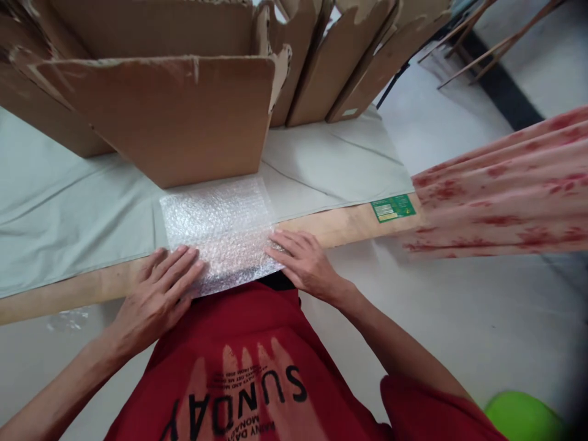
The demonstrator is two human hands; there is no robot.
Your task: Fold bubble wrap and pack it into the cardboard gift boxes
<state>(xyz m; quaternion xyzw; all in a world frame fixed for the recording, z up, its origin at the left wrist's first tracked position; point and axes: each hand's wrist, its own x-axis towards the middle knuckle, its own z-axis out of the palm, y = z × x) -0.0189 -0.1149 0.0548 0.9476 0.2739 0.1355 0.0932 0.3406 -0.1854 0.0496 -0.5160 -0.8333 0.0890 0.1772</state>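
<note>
A clear sheet of bubble wrap (220, 220) lies across the table's front edge, its near end reaching my red shirt. My left hand (158, 291) rests at its left side, with the fingers stretched out and their tips touching the wrap. At the opposite side my right hand (305, 263) lies with straight fingers over the wrap's right edge. The wrap looks flat, and I cannot tell whether anything is inside it. Just behind the sheet stands an open cardboard box (184, 116), its front wall close to the wrap's far end.
More cardboard boxes (331, 73) stand in a row at the back right. A pale cloth (73, 208) covers the table, leaving a bare wooden edge (331, 225) with a green label (393, 208). Flowered pink fabric (505, 190) hangs at right. Something bright green (523, 416) sits low right.
</note>
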